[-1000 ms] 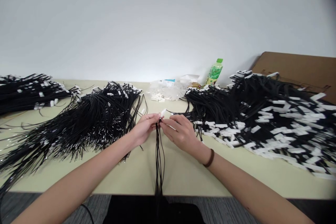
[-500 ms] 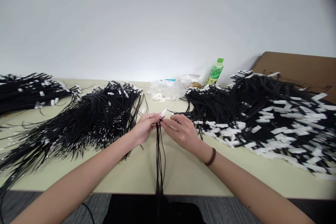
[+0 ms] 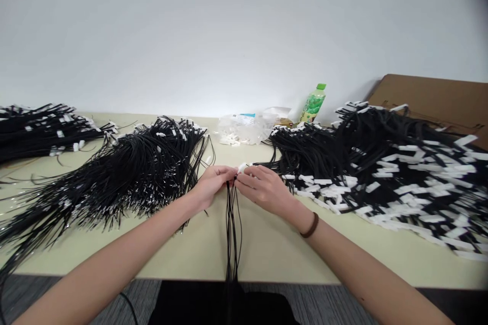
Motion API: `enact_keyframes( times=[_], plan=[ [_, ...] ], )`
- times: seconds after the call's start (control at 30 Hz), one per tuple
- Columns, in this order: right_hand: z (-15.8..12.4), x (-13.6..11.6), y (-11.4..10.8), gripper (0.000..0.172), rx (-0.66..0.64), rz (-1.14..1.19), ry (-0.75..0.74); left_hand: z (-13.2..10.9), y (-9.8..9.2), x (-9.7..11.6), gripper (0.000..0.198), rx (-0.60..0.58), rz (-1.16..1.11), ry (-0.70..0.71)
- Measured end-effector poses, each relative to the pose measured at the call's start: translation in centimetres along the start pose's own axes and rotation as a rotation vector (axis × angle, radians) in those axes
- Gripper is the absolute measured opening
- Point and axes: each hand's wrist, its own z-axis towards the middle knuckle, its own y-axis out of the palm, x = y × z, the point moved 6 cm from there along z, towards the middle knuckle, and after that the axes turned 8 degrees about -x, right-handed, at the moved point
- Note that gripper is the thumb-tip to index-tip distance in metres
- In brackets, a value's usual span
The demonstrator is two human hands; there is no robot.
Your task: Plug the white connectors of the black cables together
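Note:
My left hand (image 3: 210, 186) and my right hand (image 3: 263, 189) meet at the middle of the pale table (image 3: 263, 249). Both pinch the top ends of a few thin black wires (image 3: 231, 228) that hang down over the table's near edge. A small white connector (image 3: 241, 167) sits at the fingertips, held between the two hands. A brown band circles my right wrist.
A big heap of black wires with bare ends (image 3: 125, 177) lies left of my hands, another heap (image 3: 41, 127) at far left. Wires with white connectors (image 3: 385, 172) pile up on the right. A bag of white connectors (image 3: 244, 129), a green bottle (image 3: 312, 103) and brown cardboard (image 3: 434, 99) stand behind.
The hands stay together on the wires; the white connector has shifted slightly right and lower at the fingertips, and my right hand has closed in a little.

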Motion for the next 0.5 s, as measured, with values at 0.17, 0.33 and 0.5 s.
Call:
enact_keyframes(
  times=[0.17, 0.33, 0.5],
  plan=[
    [0.20, -0.05, 0.30, 0.010, -0.086, 0.010, -0.035, -0.05, 0.14, -0.19, 0.030, 0.011, 0.036, -0.013],
    [0.15, 0.10, 0.54, 0.012, -0.084, 0.032, -0.030, -0.14, 0.47, -0.14, 0.032, -0.006, 0.021, -0.003],
    [0.02, 0.20, 0.76, 0.012, -0.079, 0.070, -0.030, -0.11, 0.63, -0.09, 0.030, -0.030, -0.006, 0.007]
  ],
)
